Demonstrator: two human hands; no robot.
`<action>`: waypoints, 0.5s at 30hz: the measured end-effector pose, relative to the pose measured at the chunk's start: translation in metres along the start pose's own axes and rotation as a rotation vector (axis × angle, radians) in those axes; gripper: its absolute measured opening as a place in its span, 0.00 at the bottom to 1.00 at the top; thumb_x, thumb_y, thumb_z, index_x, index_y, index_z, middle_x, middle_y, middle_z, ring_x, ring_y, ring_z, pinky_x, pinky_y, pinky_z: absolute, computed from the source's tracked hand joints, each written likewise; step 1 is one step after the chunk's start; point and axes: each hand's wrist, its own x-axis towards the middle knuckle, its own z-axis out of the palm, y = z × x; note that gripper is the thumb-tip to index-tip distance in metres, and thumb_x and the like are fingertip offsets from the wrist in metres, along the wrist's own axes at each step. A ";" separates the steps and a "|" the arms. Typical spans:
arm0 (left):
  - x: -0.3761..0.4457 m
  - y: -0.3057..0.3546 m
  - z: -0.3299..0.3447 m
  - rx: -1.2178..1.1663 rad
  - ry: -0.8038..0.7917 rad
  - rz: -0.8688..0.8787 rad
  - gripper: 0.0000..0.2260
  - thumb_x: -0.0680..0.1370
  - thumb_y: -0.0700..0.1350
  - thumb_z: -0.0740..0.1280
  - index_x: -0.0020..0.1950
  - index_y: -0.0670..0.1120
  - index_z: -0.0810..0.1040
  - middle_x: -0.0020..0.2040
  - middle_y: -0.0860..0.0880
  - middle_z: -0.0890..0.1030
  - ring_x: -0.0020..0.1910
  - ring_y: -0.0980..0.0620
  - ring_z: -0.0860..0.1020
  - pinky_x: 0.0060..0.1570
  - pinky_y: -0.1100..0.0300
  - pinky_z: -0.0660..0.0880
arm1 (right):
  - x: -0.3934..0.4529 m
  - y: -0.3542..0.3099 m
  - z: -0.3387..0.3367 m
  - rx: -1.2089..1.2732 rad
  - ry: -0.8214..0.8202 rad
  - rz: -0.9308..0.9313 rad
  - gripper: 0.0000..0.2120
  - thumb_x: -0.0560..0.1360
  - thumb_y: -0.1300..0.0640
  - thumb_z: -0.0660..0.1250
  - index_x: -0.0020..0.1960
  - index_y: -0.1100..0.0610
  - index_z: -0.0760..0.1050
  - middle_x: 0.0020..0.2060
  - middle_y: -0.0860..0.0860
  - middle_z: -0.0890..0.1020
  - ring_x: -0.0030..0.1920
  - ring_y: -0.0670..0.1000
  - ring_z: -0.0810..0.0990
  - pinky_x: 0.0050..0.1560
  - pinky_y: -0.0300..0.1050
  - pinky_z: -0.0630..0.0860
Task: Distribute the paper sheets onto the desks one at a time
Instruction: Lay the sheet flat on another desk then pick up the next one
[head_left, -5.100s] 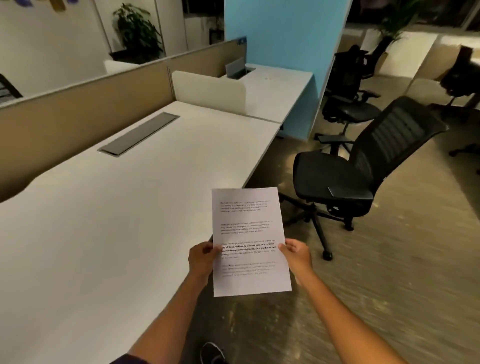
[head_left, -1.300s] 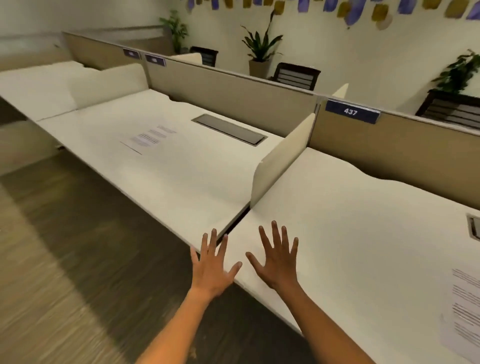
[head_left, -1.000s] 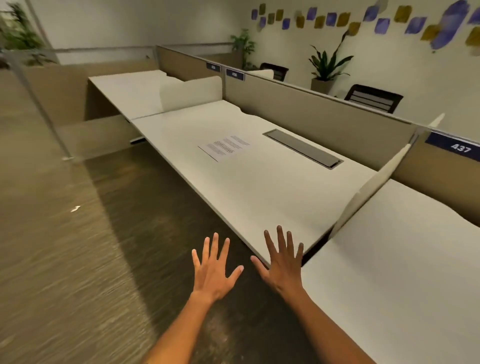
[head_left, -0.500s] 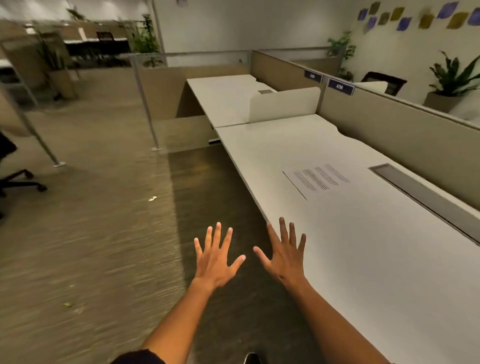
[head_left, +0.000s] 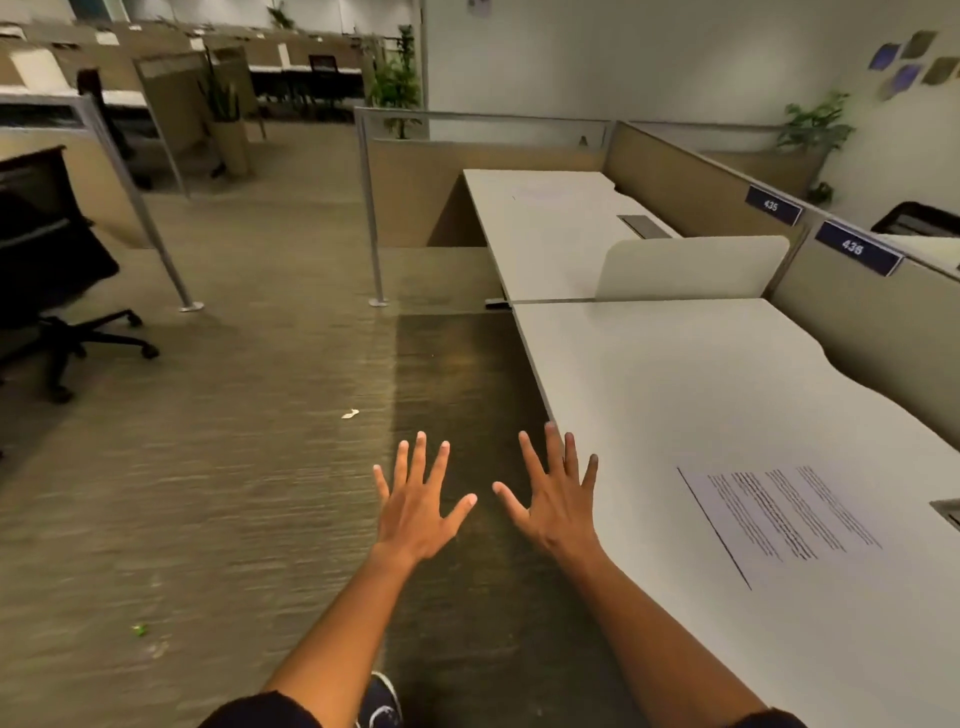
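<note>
A printed paper sheet (head_left: 774, 519) lies flat on the near white desk (head_left: 675, 384) at the right. Beyond a low white divider (head_left: 691, 267) stands a second white desk (head_left: 545, 228), where I can only make out a faint pale patch. My left hand (head_left: 418, 501) is held out over the floor, fingers spread, holding nothing. My right hand (head_left: 558, 493) is spread the same way at the near desk's front edge, left of the sheet and apart from it.
Beige partition panels with number plates 435 (head_left: 771, 206) and 436 (head_left: 854, 248) back the desks. A black office chair (head_left: 47, 270) stands at the left. Two metal posts (head_left: 371, 208) rise from the carpet ahead. A small paper scrap (head_left: 349, 413) lies on the floor.
The sheet I held in both hands five seconds ago is gone from them; both hands are spread. My view has swung left along the desk row, so the printed sheet has shifted right.
</note>
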 end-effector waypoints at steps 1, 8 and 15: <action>0.022 -0.008 0.002 -0.009 0.005 -0.002 0.39 0.74 0.72 0.50 0.79 0.56 0.44 0.80 0.47 0.40 0.78 0.43 0.39 0.71 0.33 0.39 | 0.022 -0.005 0.004 -0.007 -0.005 -0.006 0.38 0.73 0.25 0.42 0.78 0.40 0.40 0.78 0.50 0.36 0.78 0.56 0.35 0.72 0.65 0.31; 0.192 -0.068 -0.005 -0.029 -0.007 0.022 0.39 0.74 0.72 0.49 0.79 0.56 0.43 0.80 0.47 0.39 0.78 0.44 0.38 0.72 0.33 0.38 | 0.190 -0.048 0.027 -0.023 0.021 0.016 0.38 0.73 0.25 0.43 0.78 0.40 0.41 0.79 0.50 0.38 0.78 0.57 0.36 0.71 0.64 0.30; 0.337 -0.127 -0.032 -0.015 0.003 0.067 0.38 0.74 0.72 0.50 0.79 0.56 0.45 0.80 0.47 0.39 0.78 0.43 0.39 0.72 0.33 0.40 | 0.337 -0.089 0.032 0.005 0.053 0.071 0.38 0.73 0.25 0.42 0.78 0.41 0.40 0.79 0.51 0.38 0.78 0.57 0.36 0.73 0.66 0.35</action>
